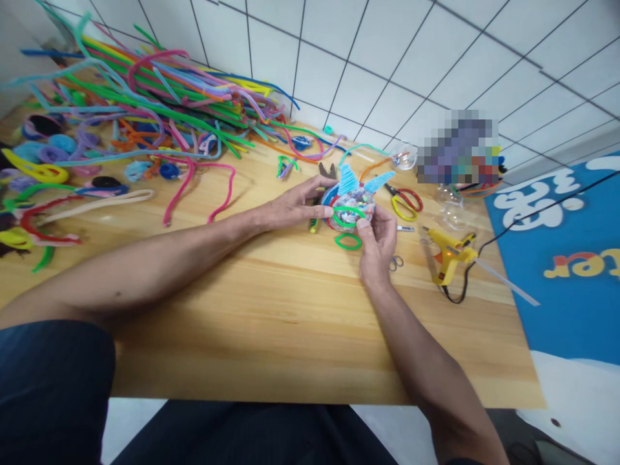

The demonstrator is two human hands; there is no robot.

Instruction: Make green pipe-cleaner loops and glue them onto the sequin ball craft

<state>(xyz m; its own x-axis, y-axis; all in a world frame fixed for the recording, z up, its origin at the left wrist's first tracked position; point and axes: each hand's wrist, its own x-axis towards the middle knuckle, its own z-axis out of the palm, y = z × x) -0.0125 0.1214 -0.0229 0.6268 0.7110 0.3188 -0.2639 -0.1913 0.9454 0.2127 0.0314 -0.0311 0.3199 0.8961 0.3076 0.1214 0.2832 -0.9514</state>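
A clear plastic ball (pixel 357 205) filled with coloured bits, with blue pipe-cleaner wings on top, sits on the wooden table (pixel 271 303). My left hand (pixel 295 205) reaches in from the left and pinches a green pipe-cleaner ring (pixel 347 216) against the ball. My right hand (pixel 378 240) grips the ball from below right, fingers curled round it. A second green pipe-cleaner ring (pixel 348 242) lies on the table just under the ball.
A big heap of coloured pipe cleaners (pixel 145 97) covers the table's back left. Red and yellow scissors (pixel 405 200) lie right of the ball, a yellow glue gun (pixel 450 253) with black cord beyond. Empty clear balls (pixel 404 155) stand near the wall.
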